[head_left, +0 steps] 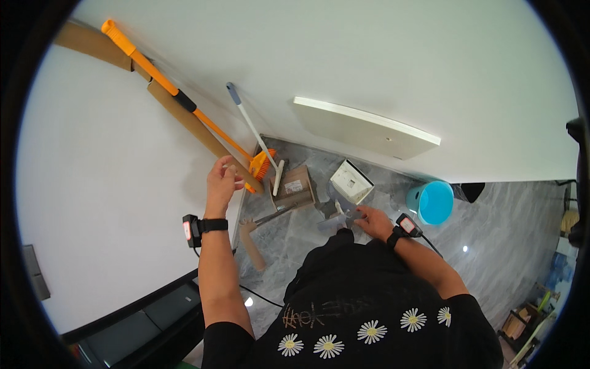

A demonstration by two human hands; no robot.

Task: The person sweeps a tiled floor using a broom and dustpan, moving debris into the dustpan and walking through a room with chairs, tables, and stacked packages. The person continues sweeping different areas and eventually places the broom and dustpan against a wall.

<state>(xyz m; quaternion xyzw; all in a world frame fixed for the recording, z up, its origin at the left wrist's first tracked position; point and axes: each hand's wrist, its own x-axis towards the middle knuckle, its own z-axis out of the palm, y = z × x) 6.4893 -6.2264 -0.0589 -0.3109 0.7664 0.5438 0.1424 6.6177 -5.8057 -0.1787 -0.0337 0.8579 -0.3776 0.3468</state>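
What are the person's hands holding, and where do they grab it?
The right hand grips a flat grey scraper-like tool at its near end; the exact hold is too small to tell. The left hand is raised near the wall, fingers curled, holding nothing visible.

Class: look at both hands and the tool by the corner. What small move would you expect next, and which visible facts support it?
Probably the left hand, raised with fingers loosely curled, moves slightly right to grip the orange-handled broom leaning against the white wall: it hovers just beside the handle, not touching. The right hand already holds a flat grey metal scraper low over the grey marble floor.
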